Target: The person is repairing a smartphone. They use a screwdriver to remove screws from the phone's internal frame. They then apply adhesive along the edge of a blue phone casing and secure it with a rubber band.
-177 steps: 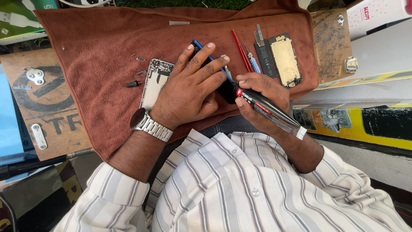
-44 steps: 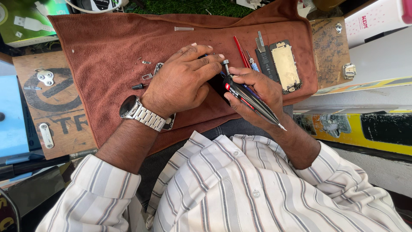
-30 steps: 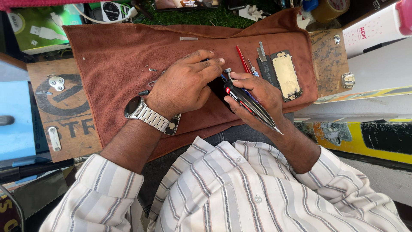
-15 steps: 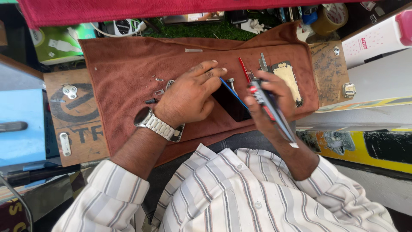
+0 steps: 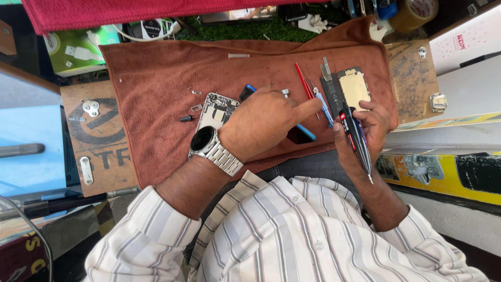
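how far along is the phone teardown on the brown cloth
Done: the phone frame lies opened, with small loose parts and a separate panel set on the brown cloth. In hand: the left hand covers the blue-edged phone; the right hand holds a dark screwdriver. Left: everything is apart, nothing reassembled.

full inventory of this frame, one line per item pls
towel: 1, brown, over the bench
opened phone body: 1, silver, on towel by left wrist
phone screen: 1, dark, blue-edged, under left hand
phone part: 1, black and gold, towel's right end
red tool: 1, beside it
pen-like tool: 1, black and red, in right hand
tape roll: 1, brown, top right
left hand: watch on wrist, on screen
right hand: grips pen-like tool
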